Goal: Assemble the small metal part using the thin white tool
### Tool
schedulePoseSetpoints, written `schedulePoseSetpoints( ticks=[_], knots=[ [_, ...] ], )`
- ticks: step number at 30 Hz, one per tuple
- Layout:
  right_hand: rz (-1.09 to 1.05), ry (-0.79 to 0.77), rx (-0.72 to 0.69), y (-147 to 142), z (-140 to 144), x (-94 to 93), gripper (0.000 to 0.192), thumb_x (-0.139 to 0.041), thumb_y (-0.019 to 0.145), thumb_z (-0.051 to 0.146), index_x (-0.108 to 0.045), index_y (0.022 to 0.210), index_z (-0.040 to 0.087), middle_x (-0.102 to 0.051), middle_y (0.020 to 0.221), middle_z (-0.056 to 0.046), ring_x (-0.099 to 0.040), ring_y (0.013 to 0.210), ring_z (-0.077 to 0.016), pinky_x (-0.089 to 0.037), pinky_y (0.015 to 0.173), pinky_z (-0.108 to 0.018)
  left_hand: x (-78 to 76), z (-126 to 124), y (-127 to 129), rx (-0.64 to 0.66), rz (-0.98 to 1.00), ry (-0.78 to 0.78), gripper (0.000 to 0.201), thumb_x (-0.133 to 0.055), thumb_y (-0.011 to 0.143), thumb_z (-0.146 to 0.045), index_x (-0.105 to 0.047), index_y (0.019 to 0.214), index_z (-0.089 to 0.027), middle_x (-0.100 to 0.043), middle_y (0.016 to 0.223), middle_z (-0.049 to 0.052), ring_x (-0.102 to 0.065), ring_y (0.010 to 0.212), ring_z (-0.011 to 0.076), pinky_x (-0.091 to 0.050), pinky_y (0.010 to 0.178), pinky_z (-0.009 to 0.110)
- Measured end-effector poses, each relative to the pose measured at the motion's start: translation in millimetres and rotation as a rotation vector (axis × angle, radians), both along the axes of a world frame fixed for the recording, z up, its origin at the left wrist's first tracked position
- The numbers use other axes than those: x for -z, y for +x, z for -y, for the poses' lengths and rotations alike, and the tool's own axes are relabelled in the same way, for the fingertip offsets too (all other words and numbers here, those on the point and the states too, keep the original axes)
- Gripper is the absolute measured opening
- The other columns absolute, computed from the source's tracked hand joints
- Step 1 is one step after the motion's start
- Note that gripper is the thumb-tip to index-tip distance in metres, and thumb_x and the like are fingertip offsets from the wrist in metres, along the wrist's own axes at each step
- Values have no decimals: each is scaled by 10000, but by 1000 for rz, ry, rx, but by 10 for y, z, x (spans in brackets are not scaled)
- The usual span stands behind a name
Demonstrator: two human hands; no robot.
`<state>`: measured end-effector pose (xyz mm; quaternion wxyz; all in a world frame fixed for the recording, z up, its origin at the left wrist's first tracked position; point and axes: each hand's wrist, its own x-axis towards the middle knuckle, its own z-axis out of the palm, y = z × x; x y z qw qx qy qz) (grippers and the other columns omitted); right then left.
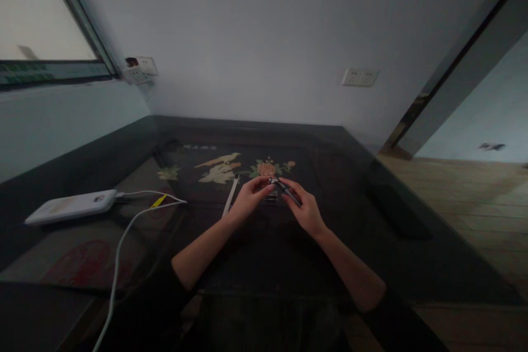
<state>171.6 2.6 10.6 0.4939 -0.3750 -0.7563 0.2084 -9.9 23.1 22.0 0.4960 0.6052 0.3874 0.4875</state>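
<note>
From where I stand, the left hand (249,197) pinches the silvery end of a slim, dark, pen-shaped tool (292,195) spanning both hands' fingers; the right hand (310,212) grips its shaft. In this dimness it seems light, stiff, slippery, best held mid-shaft.

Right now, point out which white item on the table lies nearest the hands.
The slim white strip with the dark tip, right beside the left hand; the white, block-shaped device and its cable lie farther left.
</note>
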Motion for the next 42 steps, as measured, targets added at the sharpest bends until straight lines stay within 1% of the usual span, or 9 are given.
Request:
schedulePoseSetpoints(
  ticks=[7,11,18,28,37,42],
  knots=[
    [13,19,14,8,8,-10,353,-521,899,195,-571,1245,246,-648,1202,-55,-634,1052,-195,-489,951,-350,14,-19,-4,9,43,-39,449,-681,729,-427,-647,1073,-140,-669,1153,127,-615,1045,247,-474,883,365],
    [16,26,11,4,5,-23,351,-516,900,197,-579,1242,243,-645,1209,-58,-629,1062,-198,-483,961,-355,7,-18,-5,7,55,-61,445,-691,723,-416,-647,1070,-141,-673,1133,124,-617,1020,239,-468,887,373],
    [-22,9,17,12,13,-15,333,-571,883,236,-609,1213,264,-660,1191,-49,-631,1070,-208,-484,967,-374,32,-28,-1,10,44,-58,401,-705,716,-379,-646,1038,-147,-686,1045,101,-625,963,214,-476,872,368],
    [-17,65,4,8,16,-12,303,-531,907,204,-625,1191,254,-666,1193,-58,-617,1110,-202,-480,972,-366,1,-2,12,18,48,-69,415,-715,708,-380,-623,1044,-156,-670,1051,100,-617,975,214,-489,843,353],
    [-17,75,22,11,21,-22,291,-534,904,219,-641,1172,253,-680,1165,-56,-630,1085,-205,-488,959,-365,33,-22,4,41,79,-35,437,-726,697,-383,-624,1056,-156,-664,1079,98,-608,982,209,-480,845,334],
    [-25,92,16,13,30,-31,305,-526,907,220,-637,1187,268,-680,1164,-52,-629,1084,-208,-488,956,-376,18,-5,8,40,75,-29,435,-721,704,-388,-628,1063,-161,-666,1080,98,-611,972,210,-482,836,335]
  ],
)
